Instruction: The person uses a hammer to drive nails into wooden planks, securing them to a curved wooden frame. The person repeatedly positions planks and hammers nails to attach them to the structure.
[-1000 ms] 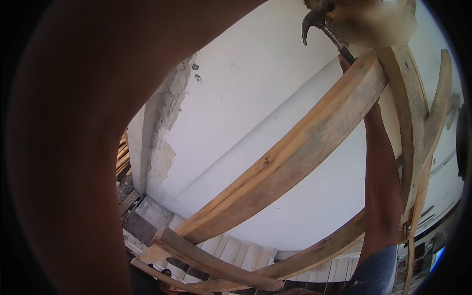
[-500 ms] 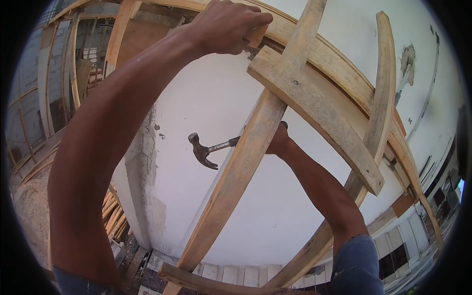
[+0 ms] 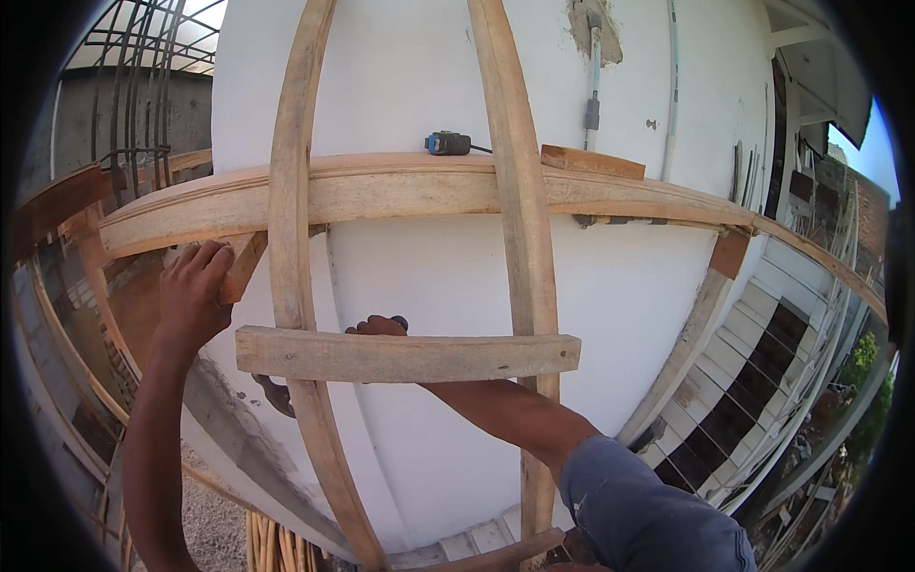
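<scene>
left hand: fingers clamped on a short timber, right by the long beam's underside | hammer: head peeking out behind the ladder | right hand: fingers wrapped round the handle, between the rails | step: looks like holding the timber in position, imo; next move wants hammer clear of ladder

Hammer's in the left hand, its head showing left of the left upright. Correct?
Wrong hand: the head view shows the hammer in the right hand, its head left of the left upright. The left hand holds a wood piece.
</scene>
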`<control>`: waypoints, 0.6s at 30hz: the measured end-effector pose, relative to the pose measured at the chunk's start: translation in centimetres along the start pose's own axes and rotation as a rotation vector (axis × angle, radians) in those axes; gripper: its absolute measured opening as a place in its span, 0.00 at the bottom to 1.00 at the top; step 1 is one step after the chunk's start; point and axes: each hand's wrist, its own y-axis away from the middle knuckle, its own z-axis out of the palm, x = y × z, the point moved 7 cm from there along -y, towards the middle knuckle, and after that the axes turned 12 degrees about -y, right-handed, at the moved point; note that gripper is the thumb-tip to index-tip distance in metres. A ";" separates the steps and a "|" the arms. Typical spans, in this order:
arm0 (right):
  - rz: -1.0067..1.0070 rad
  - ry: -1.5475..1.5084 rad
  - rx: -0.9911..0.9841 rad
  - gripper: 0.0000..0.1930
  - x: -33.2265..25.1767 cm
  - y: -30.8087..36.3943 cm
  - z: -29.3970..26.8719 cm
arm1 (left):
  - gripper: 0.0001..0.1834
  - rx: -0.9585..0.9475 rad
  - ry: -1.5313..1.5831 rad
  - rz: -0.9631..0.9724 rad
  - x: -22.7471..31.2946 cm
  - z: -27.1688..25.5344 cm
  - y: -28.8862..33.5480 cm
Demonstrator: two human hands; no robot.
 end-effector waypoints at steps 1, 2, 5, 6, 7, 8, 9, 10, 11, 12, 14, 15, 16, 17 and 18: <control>0.052 0.003 -0.037 0.22 0.0 0.3 -0.1 | 0.25 0.023 0.006 0.012 0.0 -0.1 0.0; 0.117 0.032 -0.059 0.21 -0.2 0.7 -0.4 | 0.25 0.047 0.009 0.024 0.1 -0.2 0.1; 0.182 -0.497 0.159 0.16 -3.9 3.8 -2.3 | 0.25 0.035 0.027 0.018 0.0 -0.1 0.1; 0.242 -0.379 0.116 0.14 -5.0 5.1 -2.6 | 0.25 0.014 0.012 0.016 0.1 0.0 0.1; 0.276 -0.247 0.053 0.13 -5.8 6.4 -3.2 | 0.25 -0.002 0.010 0.004 0.0 0.0 0.1; 0.384 -0.242 -0.092 0.12 -6.3 8.1 -3.2 | 0.25 -0.018 0.003 -0.008 0.0 0.1 0.0; 0.396 -0.224 -0.182 0.12 -7.2 9.6 -3.7 | 0.25 -0.023 0.014 -0.003 0.0 0.0 0.0; 0.461 -0.258 -0.272 0.13 -7.8 11.7 -4.1 | 0.26 -0.028 0.025 0.001 0.1 0.0 -0.1; 0.494 -0.290 -0.311 0.14 -8.5 14.1 -4.8 | 0.26 -0.029 0.046 -0.011 0.0 -0.1 -0.1; 0.496 -0.295 -0.328 0.18 -9.3 16.2 -5.2 | 0.27 -0.030 0.037 -0.006 0.1 -0.1 -0.2; 0.656 -0.371 -0.367 0.17 -10.8 19.7 -3.7 | 0.27 -0.046 0.054 -0.011 0.1 0.0 -0.2; 0.685 -0.437 -0.279 0.17 -10.7 20.4 -3.2 | 0.28 -0.046 0.052 -0.003 0.1 0.0 -0.3; 0.712 -0.544 -0.237 0.18 -10.8 21.1 -2.1 | 0.28 -0.053 0.048 0.003 0.2 -0.1 -0.3; 0.723 -0.576 -0.200 0.18 -10.3 21.1 -0.8 | 0.28 -0.040 0.061 0.014 0.2 -0.3 -0.4; 0.728 -0.633 -0.168 0.18 -9.4 20.8 0.5 | 0.28 -0.092 0.050 0.005 0.2 0.0 -0.4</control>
